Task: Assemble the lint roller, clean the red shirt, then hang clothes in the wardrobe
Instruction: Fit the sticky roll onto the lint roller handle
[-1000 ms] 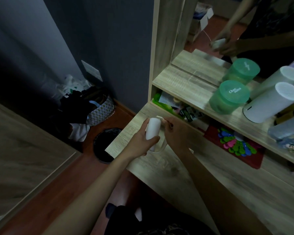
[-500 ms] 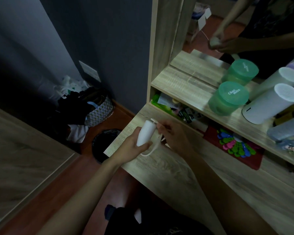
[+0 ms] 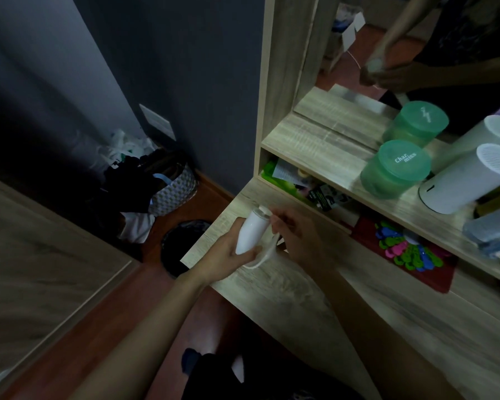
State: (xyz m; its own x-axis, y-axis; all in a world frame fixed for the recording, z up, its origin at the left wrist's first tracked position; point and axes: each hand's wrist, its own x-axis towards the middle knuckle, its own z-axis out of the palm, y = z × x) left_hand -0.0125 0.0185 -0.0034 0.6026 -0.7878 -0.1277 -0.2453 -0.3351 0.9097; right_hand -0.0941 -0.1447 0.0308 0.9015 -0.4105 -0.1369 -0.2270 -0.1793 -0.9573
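wooden dresser top [image 3: 300, 301], dim room. floor, left: patterned basket [image 3: 175, 194], black bin [image 3: 181, 246]. your left hand [image 3: 228, 255] clasps the white lint roller [image 3: 251, 232] above the top's left end. your right hand [image 3: 299, 241] pinches its upper end. shelf, right: green tub [image 3: 396, 171].

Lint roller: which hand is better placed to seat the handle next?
Right hand, likely: its fingers pinch the handle at the top end of the white roll, which the left hand grips and steadies.
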